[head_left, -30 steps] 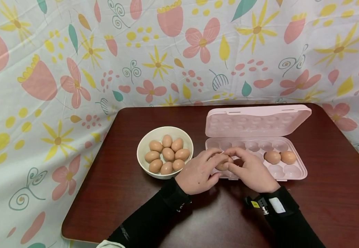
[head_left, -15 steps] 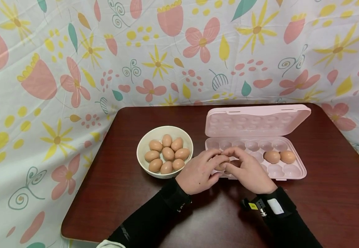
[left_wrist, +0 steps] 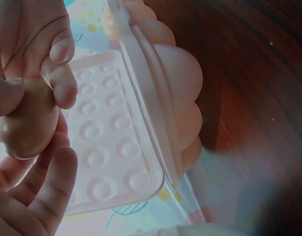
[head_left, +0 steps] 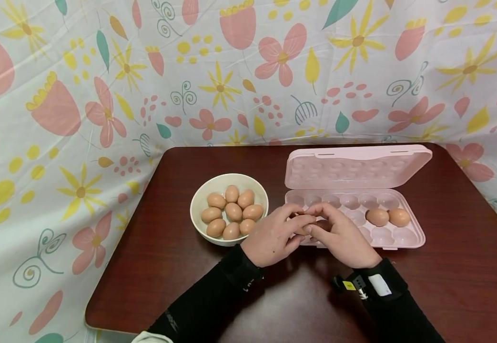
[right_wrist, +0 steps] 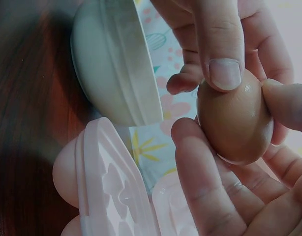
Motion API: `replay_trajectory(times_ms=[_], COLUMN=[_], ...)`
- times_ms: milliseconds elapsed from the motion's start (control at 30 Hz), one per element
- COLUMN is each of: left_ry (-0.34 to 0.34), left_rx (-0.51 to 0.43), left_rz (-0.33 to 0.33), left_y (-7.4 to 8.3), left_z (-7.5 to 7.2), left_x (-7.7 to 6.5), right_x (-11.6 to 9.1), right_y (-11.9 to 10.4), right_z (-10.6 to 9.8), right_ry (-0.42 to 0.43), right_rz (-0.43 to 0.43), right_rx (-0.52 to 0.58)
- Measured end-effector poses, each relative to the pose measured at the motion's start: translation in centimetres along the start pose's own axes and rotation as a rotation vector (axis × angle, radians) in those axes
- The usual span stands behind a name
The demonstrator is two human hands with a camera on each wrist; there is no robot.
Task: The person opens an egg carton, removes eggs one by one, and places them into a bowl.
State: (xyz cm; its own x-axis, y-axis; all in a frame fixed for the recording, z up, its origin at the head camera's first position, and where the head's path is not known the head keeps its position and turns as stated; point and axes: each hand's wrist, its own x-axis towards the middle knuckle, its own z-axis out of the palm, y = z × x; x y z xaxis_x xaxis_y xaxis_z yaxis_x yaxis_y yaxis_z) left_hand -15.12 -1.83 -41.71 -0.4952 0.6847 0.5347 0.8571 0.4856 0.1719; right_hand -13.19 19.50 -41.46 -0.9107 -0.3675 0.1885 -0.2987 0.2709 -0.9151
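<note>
One brown egg (head_left: 302, 231) is held between both hands above the left end of the pink egg carton (head_left: 382, 237). My left hand (head_left: 271, 237) grips it from the left, thumb and fingers bent around the shell. From the other side, my right hand (head_left: 346, 237) pinches the same egg (right_wrist: 237, 118) with its thumb and fingers. Close up in the left wrist view, the egg (left_wrist: 30, 120) stands clear of the carton. Two more eggs (head_left: 378, 217) sit side by side in cups near the carton's right end. The hands cover the carton's front-left cups.
A cream bowl (head_left: 197, 216) with several brown eggs stands left of the carton, close to my left hand. The carton's lid (head_left: 347, 174) is raised at the back. Both stand on a dark wooden table (head_left: 145, 267), with a floral cloth (head_left: 231, 105) behind it.
Both hands have shifted slightly left with the egg between them. The bowl, the carton and its two eggs have stayed put.
</note>
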Motion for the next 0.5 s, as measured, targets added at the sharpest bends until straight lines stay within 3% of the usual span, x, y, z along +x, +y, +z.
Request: replay_trajectory(times_ms=[267,500], left_ry=[-0.006,-0.024], left_rx=[-0.005,0.019], left_rz=[-0.017,-0.074], left_y=[-0.6,-1.0], left_z=[-0.6,-1.6], left_x=[-0.2,-0.5], right_x=[0.4,0.7], right_y=[0.3,0.4], right_z=[0.1,0.1], right_ry=[-0.007,-0.021], right_rz=[-0.069,-0.055], right_rx=[-0.119,-0.151])
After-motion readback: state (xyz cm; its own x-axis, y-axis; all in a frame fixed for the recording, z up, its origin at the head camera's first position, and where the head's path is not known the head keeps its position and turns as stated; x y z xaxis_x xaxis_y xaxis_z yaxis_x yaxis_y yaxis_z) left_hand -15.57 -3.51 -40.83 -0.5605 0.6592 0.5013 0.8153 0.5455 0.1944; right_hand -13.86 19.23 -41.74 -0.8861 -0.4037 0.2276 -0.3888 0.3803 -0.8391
